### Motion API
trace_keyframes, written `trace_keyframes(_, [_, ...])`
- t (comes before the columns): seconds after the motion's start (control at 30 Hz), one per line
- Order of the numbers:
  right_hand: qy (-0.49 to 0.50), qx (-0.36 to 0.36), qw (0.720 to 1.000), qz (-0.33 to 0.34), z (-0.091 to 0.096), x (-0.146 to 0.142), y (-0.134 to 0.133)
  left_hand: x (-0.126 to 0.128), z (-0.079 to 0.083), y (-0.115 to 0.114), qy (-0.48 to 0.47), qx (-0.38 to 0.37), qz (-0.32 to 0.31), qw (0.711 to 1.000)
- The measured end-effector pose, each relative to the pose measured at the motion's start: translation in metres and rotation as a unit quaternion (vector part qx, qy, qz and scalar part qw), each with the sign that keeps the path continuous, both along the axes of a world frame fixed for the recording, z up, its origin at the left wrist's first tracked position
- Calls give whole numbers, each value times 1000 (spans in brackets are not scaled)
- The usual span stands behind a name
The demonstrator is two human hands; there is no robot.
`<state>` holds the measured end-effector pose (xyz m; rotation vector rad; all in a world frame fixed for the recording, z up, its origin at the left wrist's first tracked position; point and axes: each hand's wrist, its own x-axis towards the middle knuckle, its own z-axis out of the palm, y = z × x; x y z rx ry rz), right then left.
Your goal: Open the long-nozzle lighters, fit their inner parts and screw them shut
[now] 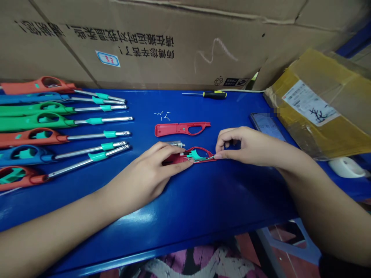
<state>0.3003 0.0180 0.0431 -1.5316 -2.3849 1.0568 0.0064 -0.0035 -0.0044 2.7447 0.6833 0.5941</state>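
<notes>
A red lighter half-shell (199, 156) with a teal trigger inside lies on the blue table (203, 208). My left hand (150, 173) rests on its left end, fingers pressed down on it. My right hand (243, 146) pinches the shell's right tip between thumb and fingers. A second red half-shell (181, 128) lies flat just behind them. A few tiny white pins (162, 114) are scattered beyond it.
Several long-nosed lighters (63, 135) in red, blue and green lie in a row at the left. A black-and-yellow screwdriver (213, 94) lies by the cardboard boxes (162, 42) at the back. A phone (266, 125), a taped yellow parcel (321, 104) and a white tape roll (344, 166) sit at the right.
</notes>
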Motion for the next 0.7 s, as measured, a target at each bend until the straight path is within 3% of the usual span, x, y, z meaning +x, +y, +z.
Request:
trace_keyframes(0.17, [5, -14, 1000, 11, 6, 4, 1, 0, 0, -1, 3, 7, -1, 1000])
trace_keyframes(0.3, [-19, 2, 999, -33, 17, 16, 1, -1, -1, 0, 0, 15, -5, 1000])
trace_keyframes(0.53, [-90, 53, 992, 72, 22, 34, 1, -1, -3, 0, -1, 7, 1, 1000])
trace_keyframes(0.7, [-104, 40, 991, 76, 23, 36, 0, -2, -3, 0, -4, 7, 4, 1000])
